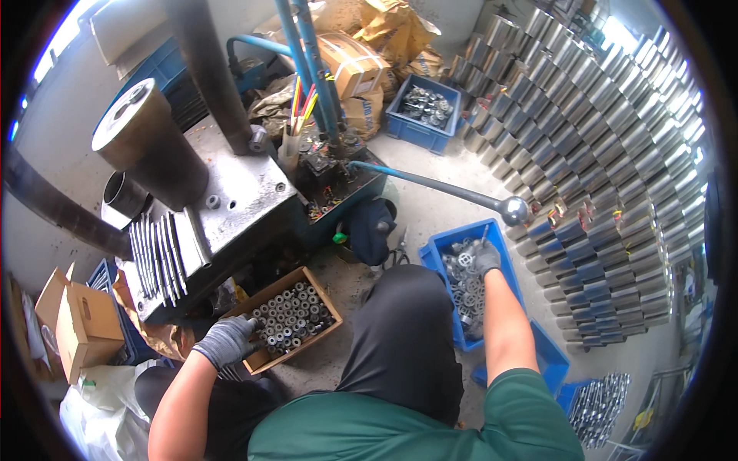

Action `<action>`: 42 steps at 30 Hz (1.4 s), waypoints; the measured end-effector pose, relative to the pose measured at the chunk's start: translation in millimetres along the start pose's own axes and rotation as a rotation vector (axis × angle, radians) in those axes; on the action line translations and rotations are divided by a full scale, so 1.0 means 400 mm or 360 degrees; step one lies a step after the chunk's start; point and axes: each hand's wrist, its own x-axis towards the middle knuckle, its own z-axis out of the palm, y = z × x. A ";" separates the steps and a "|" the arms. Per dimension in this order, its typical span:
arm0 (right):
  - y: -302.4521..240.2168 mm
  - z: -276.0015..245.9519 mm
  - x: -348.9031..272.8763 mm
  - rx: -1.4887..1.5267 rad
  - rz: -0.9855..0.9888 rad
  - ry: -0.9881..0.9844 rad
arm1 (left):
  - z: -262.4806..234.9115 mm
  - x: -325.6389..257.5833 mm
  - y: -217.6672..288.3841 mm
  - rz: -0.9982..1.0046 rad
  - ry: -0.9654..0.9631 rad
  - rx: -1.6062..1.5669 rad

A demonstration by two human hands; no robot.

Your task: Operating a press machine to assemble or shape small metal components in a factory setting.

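My left hand [229, 340], in a grey knit glove, is at the left edge of a cardboard box [317, 331] of small round metal bushings [290, 315]. Its fingers are curled over the box's corner, and what they hold, if anything, is hidden. My right hand [486, 260], gloved too, reaches into a blue plastic bin [510, 269] of round, spoked metal end caps [467, 290]. The fingers of that hand are drawn together near the bin's far end; a small piece may be between them, too small to make out.
A steel press table [250, 180] with a thick cylinder [150, 138] and thin metal shafts [159, 257] stands at left. A ball-ended lever [513, 210] juts out above the bin. Stacked metal tubes [592, 154] line the right. Another blue bin [424, 115] sits farther back.
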 end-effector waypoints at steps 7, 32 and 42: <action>-0.022 -0.083 -0.059 -0.0057 -0.0328 -0.0143 | -0.005 0.001 -0.002 0.0018 0.0025 -0.0077; -0.311 -0.101 -0.286 0.0754 -0.0470 -0.0944 | -0.049 -0.034 0.065 -0.0017 0.0089 -0.0076; -1.143 -0.129 -0.813 0.0085 -0.1039 -0.1607 | -0.096 0.045 0.178 0.0406 0.1154 -0.0727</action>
